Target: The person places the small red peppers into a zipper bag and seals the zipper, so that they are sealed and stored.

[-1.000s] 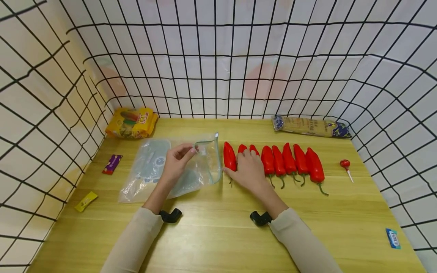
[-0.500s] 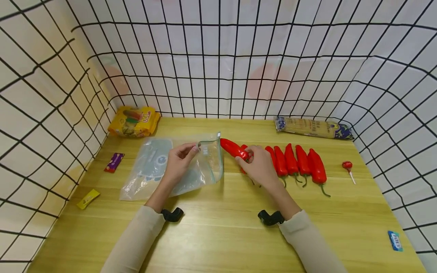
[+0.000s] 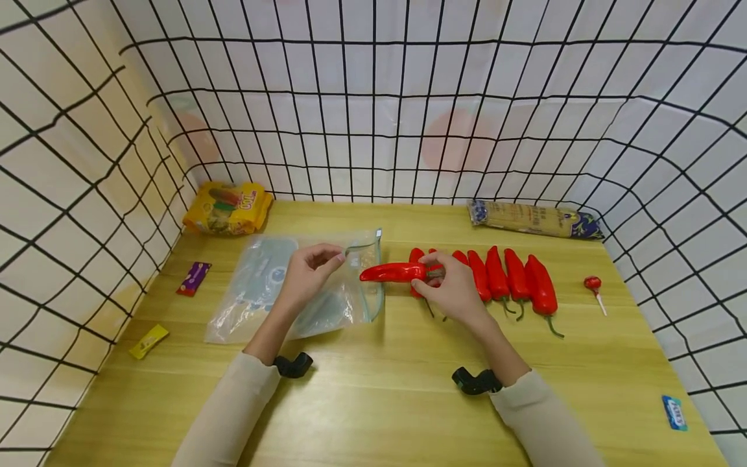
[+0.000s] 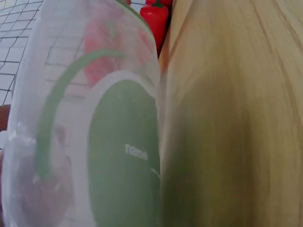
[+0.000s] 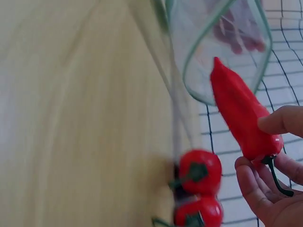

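My right hand (image 3: 452, 285) holds a red chili pepper (image 3: 392, 272) by its stem end, tip pointing left into the bag's mouth. In the right wrist view the thumb lies along the pepper (image 5: 241, 113), with fingers under its base. A clear zip bag (image 3: 262, 285) with pale blue-green print lies to the left; my left hand (image 3: 312, 272) pinches its upper edge near the opening, so the mouth gapes toward the right. The bag (image 4: 123, 156) fills much of the left wrist view and hides most of the left hand. Several more red peppers (image 3: 497, 275) lie in a row behind and beyond the right hand.
Toward the back stand a yellow snack packet (image 3: 229, 207) at left and a long noodle packet (image 3: 533, 218) at right. A purple wrapper (image 3: 194, 279) and a yellow one (image 3: 148, 342) lie left; a lollipop (image 3: 592, 283) and blue packet (image 3: 674, 413) lie right. Black wire mesh (image 3: 373, 130) surrounds the table.
The right hand took the leftmost pepper from the row, lifted it and turned it level, its tip now at the bag's mouth. The left hand keeps its hold on the bag's edge.
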Available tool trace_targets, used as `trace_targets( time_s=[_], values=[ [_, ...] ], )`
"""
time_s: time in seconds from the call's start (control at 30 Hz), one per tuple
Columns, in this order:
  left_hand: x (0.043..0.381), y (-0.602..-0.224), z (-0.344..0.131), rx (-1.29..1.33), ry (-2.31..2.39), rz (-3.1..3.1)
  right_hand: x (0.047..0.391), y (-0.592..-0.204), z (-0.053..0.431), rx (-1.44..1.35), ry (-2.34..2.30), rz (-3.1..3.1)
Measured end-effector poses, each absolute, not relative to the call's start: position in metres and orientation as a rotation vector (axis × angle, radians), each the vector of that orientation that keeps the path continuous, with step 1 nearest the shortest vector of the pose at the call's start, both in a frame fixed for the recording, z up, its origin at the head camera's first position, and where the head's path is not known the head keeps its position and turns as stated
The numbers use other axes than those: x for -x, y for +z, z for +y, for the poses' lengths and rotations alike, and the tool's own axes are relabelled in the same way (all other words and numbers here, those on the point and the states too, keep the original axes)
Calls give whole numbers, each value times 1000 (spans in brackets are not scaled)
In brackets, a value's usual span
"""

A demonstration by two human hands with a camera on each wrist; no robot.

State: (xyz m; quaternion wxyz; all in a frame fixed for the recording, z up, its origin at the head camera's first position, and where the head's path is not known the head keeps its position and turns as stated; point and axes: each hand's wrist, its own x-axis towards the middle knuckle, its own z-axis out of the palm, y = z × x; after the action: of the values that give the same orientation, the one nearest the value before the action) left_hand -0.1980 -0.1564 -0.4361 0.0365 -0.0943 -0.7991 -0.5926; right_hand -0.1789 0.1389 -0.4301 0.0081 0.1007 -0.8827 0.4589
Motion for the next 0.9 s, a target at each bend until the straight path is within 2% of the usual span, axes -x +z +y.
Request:
trace_targets(
  time_s=[0.2,0.47,0.9],
  values=[
    [196,-435,-155,382,-1708,-2518,183,-445,109,-310,1496,-2768],
    [198,-439,-150,365,-1863,-2509,192,-460,77,-220,1608,-2765],
    [199,-444,-150,321,-2043,-2441,187,-455,100,-284,1736,-2813]
  ],
)
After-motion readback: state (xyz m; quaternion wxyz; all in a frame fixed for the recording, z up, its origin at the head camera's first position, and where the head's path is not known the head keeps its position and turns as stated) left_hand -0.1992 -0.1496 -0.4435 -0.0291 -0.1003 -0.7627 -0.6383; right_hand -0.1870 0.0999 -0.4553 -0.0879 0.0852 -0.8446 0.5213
